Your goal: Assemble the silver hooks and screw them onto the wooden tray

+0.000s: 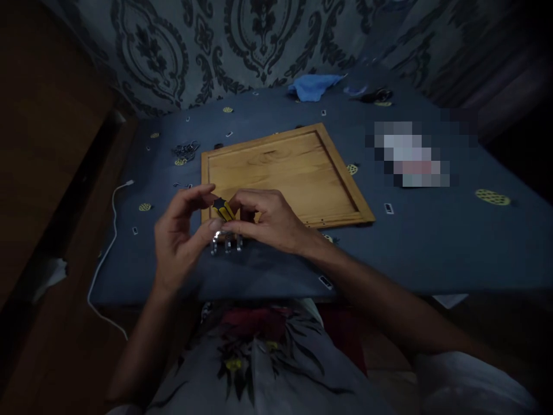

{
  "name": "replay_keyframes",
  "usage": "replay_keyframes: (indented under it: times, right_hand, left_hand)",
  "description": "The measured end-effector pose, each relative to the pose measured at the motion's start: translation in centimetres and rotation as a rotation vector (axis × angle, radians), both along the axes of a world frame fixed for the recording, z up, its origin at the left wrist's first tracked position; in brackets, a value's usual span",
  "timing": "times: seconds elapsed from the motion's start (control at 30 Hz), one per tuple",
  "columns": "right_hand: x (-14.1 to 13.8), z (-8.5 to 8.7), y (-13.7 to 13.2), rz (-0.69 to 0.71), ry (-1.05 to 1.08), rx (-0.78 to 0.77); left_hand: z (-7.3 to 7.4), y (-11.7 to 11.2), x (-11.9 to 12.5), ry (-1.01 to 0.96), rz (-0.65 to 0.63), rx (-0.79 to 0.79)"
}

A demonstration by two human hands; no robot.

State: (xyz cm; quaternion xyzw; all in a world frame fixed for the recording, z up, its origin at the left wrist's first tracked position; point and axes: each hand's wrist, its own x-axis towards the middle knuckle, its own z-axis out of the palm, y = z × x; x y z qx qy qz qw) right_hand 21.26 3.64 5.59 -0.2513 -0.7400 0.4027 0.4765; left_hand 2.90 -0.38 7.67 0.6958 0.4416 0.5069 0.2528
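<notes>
A yellow-and-black ribbed tool handle is leaning above a shiny silver metal fitting, at the near-left corner of a honey-brown framed wooden panel. The right hand is pinching the handle — whether the left hand, curving close, is gripping anything, I can't make out. Dark blue printed tablecloth is stretching beyond the panel's right edge; the hands are hiding the handle's lower end.

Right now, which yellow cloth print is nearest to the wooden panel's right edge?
The yellow print just beside the middle of that panel edge; all others lie farther away.
</notes>
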Motion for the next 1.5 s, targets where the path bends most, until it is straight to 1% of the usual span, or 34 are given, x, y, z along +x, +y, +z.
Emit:
replay_keyframes:
  times: [0.03, 0.1, 0.2, 0.3, 0.33, 0.4, 0.43, 0.53, 0.63, 0.77, 0.83, 0.9, 0.97, 1.03, 1.13, 1.23, 1.3, 1.37, 1.4, 1.5]
  right_hand:
    - [-0.1, 0.0, 0.0, 0.002, -0.003, 0.017]
    - [0.0, 0.0, -0.1, -0.006, 0.005, 0.057]
    - [0.6, -0.4, -0.1, -0.016, -0.029, 0.079]
    - [1.8, -1.6, -0.1, -0.035, -0.198, 0.036]
    - [2.2, -2.2, -0.2, -0.056, -0.278, 0.051]
    - [2.8, -3.4, -0.5, -0.092, -0.441, 0.145]
    - [2.9, -4.0, -0.8, -0.136, -0.487, 0.196]
    - [2.6, -5.1, -2.0, -0.241, -0.520, 0.314]
    - [1.7, -5.3, -3.3, -0.238, -0.551, 0.301]
    - [0.7, -5.3, -4.0, -0.258, -0.576, 0.248]
    - [0.7, -5.2, -3.9, -0.246, -0.527, 0.210]
    - [0.8, -5.0, -3.6, -0.253, -0.432, 0.158]
    - [0.9, -4.2, -3.3, -0.279, -0.310, 0.105]
    - [1.0, -3.1, -3.2, -0.300, -0.197, 0.056]
    - [0.7, -1.2, -3.1, -0.271, -0.073, -0.014]
    - [0.4, -0.1, -3.2, -0.226, -0.030, -0.049]
    - [0.3, 0.1, -3.4, -0.228, -0.019, -0.049]
    - [0.3, 0.2, -3.5, -0.252, -0.026, -0.030]
    - [0.4, 0.2, -3.6, -0.265, -0.038, -0.014]
    - [0.5, 0.3, -3.8, -0.266, -0.090, 0.017]
  left_hand:
    - [0.5, 0.2, 0.4, 0.014, -0.011, 0.007]
    - [1.0, 0.5, 1.0, 0.049, -0.037, 0.034]
    - [0.9, 0.8, 1.3, 0.074, -0.060, 0.051]
    - [0.7, 0.7, 1.0, 0.104, -0.044, 0.034]
    - [0.7, 0.6, 0.9, 0.114, -0.033, 0.033]
    - [0.7, 0.5, 0.8, 0.128, -0.017, 0.040]
    - [0.7, 0.4, 0.7, 0.130, -0.011, 0.043]
    - [0.8, 0.2, 0.8, 0.123, -0.006, 0.045]
    - [0.9, 0.0, 1.0, 0.134, -0.003, 0.043]
    - [1.0, -0.1, 1.1, 0.167, -0.006, 0.060]
    - [1.1, 0.0, 1.1, 0.183, 0.000, 0.066]
    - [1.2, 0.1, 1.1, 0.201, 0.001, 0.066]
    - [1.3, 0.4, 1.1, 0.213, -0.016, 0.066]
    - [1.4, 0.6, 1.2, 0.230, -0.042, 0.076]
    - [1.6, 0.9, 1.4, 0.273, -0.074, 0.100]
    - [1.4, 0.7, 1.0, 0.249, -0.080, 0.092]
    - [0.6, 0.5, 0.4, 0.206, -0.078, 0.060]
    - [-0.6, 0.2, -0.5, 0.223, -0.097, 0.023]
    - [-1.4, 0.0, -0.8, 0.277, -0.112, 0.012]
    - [-3.8, -0.6, -1.5, 0.540, -0.145, -0.022]
